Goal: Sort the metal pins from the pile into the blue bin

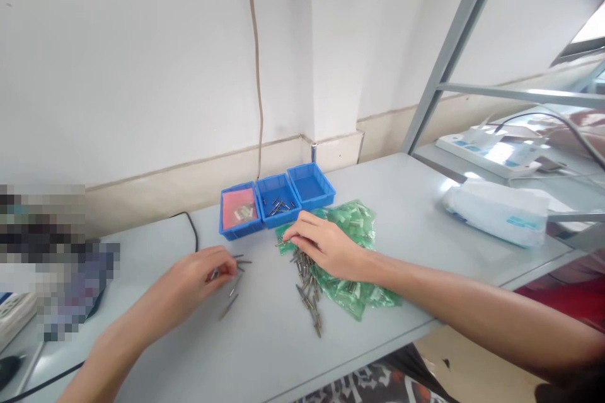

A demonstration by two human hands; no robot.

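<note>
A slim metal pin (282, 244) is pinched between the thumb and fingertips of the right hand (326, 242), at the far end of a loose pile of pins (306, 280). It is judged to be light, stiff and hardly fragile, though its smooth, rounded surface could be prone to roll or slip; it is probably best taken across the middle of its shank. A narrow, straight form is seen, grey and shiny, with darker or brassy parts on others in the pile. The left hand (210, 269) is curled closed around metal pieces (214, 274), whose number cannot be told, and several loose pins (229, 306) are spread beside it on the grey table (265, 352). Green plastic bags (352, 223) are partly covered by the right forearm. Beyond, three blue trays are lined up: pins are held in the middle tray (267, 186), pink paper and a clear packet in the left tray (227, 234).
</note>
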